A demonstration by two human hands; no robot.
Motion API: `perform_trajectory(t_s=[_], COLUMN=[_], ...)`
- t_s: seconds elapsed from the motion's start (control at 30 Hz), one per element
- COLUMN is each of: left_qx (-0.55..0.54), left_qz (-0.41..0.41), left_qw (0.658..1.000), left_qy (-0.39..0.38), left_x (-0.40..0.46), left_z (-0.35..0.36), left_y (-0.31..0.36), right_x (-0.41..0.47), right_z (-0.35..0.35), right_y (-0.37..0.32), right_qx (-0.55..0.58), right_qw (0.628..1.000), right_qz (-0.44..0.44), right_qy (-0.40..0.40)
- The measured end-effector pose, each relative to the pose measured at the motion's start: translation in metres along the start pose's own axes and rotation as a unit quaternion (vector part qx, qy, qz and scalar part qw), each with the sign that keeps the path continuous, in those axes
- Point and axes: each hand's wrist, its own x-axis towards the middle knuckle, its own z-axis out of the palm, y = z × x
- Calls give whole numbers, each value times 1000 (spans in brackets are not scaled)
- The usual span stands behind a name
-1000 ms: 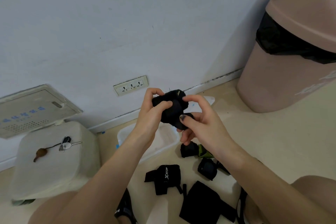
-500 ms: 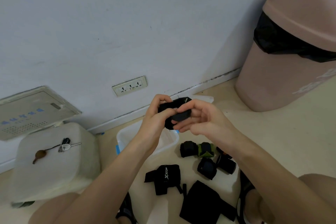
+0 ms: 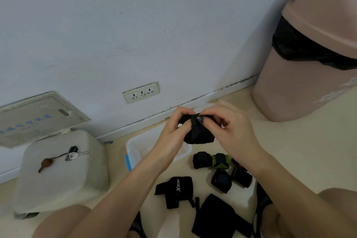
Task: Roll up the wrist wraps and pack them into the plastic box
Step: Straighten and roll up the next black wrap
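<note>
One plastic box sits on the floor; right of it lie four rolled wraps and two flat ones. Both hands hold one black wrist wrap above the box: left hand curled round it, right hand pinching its top.

A pale blue-grey wall meets a beige floor at a white skirting. A socket and panel sit low; a pink bin stands right.
</note>
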Motion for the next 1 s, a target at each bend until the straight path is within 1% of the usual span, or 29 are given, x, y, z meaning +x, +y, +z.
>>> perform_trajectory(t_s=[0.1, 0.2, 0.33, 0.47, 0.63, 0.77, 0.87, 1.0], left_qx=[6, -3, -21, 8, 9, 7, 0, 11], left_qz=[5, 8, 15, 20, 14, -10, -30, -45], left_qw=[1000, 1000, 1000, 1000, 1000, 999, 998, 996], left_qy=[4, 14, 4, 5, 16, 41, 61, 71], left_x=[0, -1, -5, -9, -12, -12, -12, -14], left_z=[1, 3, 5, 9, 18, 27, 33, 41], left_y=[-1, 1, 3, -2, -4, -3, -4, -4], right_x=[2, -2, -12, -12, -18, -22, -25, -33], right_z=[4, 13, 24, 23, 26, 30, 32, 31], right_y=[2, -2, -5, -9, -11, -7, -5, -3], right_qx=[9, 63, 119, 172, 188, 187, 181, 160], right_qw=[1000, 997, 986, 970, 962, 955, 955, 958], right_qz=[3, 52, 119, 171, 183, 194, 196, 190], right_qy=[23, 1, -19, 20, 73, 122, 130, 142])
